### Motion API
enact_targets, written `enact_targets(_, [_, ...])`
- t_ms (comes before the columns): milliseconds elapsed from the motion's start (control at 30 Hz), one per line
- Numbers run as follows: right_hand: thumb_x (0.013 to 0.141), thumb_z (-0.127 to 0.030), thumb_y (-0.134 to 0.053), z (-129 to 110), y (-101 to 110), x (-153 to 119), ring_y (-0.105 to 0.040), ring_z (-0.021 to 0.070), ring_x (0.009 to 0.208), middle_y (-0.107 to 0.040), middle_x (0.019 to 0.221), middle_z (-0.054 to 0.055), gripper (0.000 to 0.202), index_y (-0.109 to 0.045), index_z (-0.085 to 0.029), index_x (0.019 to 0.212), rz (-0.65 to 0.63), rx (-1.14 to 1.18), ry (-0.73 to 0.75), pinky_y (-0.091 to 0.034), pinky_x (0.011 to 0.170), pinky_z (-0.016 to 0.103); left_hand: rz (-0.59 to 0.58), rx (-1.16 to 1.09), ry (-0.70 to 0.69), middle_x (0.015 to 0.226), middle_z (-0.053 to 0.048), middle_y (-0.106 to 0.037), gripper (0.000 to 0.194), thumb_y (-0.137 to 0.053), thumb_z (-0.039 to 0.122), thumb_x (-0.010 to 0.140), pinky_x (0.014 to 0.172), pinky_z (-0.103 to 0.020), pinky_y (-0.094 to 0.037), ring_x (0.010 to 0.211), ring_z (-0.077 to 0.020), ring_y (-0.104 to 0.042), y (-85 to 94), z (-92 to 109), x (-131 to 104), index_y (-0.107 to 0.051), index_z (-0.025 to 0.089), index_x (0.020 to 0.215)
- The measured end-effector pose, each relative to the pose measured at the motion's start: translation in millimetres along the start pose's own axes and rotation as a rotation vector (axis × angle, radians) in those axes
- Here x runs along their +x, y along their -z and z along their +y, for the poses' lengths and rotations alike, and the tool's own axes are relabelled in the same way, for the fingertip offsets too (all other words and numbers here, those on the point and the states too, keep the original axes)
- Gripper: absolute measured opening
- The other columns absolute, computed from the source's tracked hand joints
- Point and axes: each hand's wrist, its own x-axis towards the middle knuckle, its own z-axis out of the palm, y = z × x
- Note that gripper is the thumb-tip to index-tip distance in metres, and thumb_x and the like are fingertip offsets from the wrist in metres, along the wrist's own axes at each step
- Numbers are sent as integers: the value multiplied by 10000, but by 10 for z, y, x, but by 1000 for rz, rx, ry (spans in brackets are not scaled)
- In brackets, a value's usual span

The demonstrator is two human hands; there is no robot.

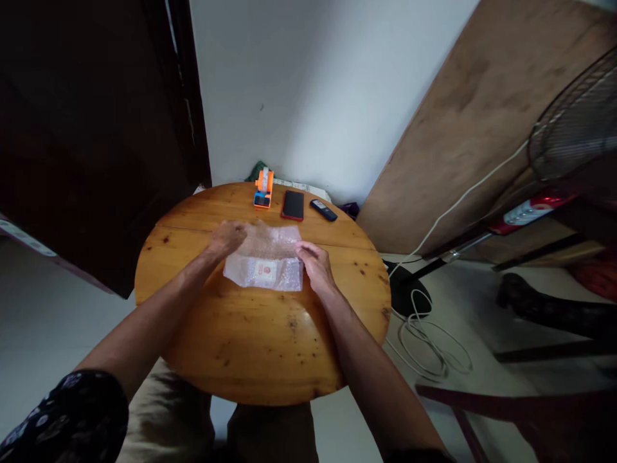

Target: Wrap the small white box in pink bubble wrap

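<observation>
The grip of the left hand [226,239] is closed on the upper left edge of a sheet of bubble wrap [270,254], fingers curled over it and lifting that edge a little off the wood. The right hand [315,265] pinches the wrap's right edge, fingertips closed on the plastic and the heel of the hand low against the bench [250,334]. The bubble wrap lies at the centre of the frame, on the middle of the round wooden bench, between the two hands. Under or inside its lower half sits a small white packet [264,271] with a red mark; whether it is fully enclosed cannot be told.

Along the far edge of the bench, above the hands in the frame, stand three things in a row, well apart from the wrap: an orange tape dispenser [263,188] at the left, a dark phone [293,205] lying flat in the middle, and a small dark remote [323,209] at the right. At the right of the frame, a white cable [429,337] lies coiled on the floor, with a fan [576,122] at the upper right.
</observation>
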Motion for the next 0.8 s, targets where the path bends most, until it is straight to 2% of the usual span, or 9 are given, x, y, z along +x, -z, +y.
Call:
enact_targets(133, [704,-391,-629,-2,22,35,-671,250,885,-733,934,70,342,-724,-184,959,-13,-141,6,-523,856,406,75,-50,-16,1030,-87,-767,325,-547,292,820,856,-348,-536,1008,-268,-692,97,-217,-15,-754,181,1044])
enact_targets(233, [735,-356,-616,-89,43,-9,-646,257,985,-704,1069,95,322,-723,-195,992,54,-328,187,-518,885,405,153,-44,-186,1234,-119,-700,410,-585,375,823,996,-400,-498,1208,-292,-598,198,-230,-157,-711,188,1165])
enact_targets(333, [818,-425,-583,-210,47,-107,-640,250,1040,-698,1138,94,321,-708,-211,1021,40,-292,309,-525,856,378,-165,-47,-330,1343,-107,-632,656,-616,361,778,960,-402,-522,1176,-272,-611,272,-101,-331,-532,220,1414])
enact_targets(400, [854,-502,-564,-289,46,-168,-667,230,954,-732,1039,74,372,-692,-215,1052,-68,-196,258,-529,802,352,-381,6,-356,1326,-102,-637,844,-650,319,714,930,-384,-527,1140,-271,-629,307,4,-417,-391,234,1513])
enact_targets(500, [867,-633,-526,-404,85,-228,-673,197,788,-743,856,57,491,-686,-203,1042,-257,-64,136,-515,689,309,-425,50,-335,1190,-80,-689,866,-643,314,694,864,-350,-524,1009,-253,-673,386,96,-528,-380,247,1516])
enact_targets(600, [867,-705,-483,-517,182,-269,-652,166,621,-721,734,55,572,-687,-178,953,-599,50,-24,-490,580,284,-324,-9,-319,964,-61,-721,794,-649,444,739,732,-320,-516,810,-233,-685,529,76,-740,-447,217,1473])
enact_targets(700, [859,-631,-577,-593,257,-310,-651,142,556,-729,718,48,479,-692,-166,893,-986,-64,-176,-453,502,238,-562,-131,-340,821,-24,-724,598,-643,540,791,653,-281,-497,695,-202,-671,657,-5,-1057,-608,262,1319])
enact_targets(733, [857,-593,-605,-604,264,-320,-650,134,547,-728,708,43,438,-696,-164,874,-1058,-123,-198,-436,483,222,-667,-142,-356,809,-21,-725,504,-647,551,794,638,-272,-490,694,-199,-670,669,-31,-1153,-675,272,1213])
enact_targets(800, [857,-528,-626,-600,250,-328,-633,119,531,-708,677,23,371,-695,-164,845,-1078,-177,-183,-419,465,205,-690,-146,-342,786,-20,-715,373,-598,557,843,625,-264,-479,686,-186,-657,620,-66,-1281,-727,255,1021])
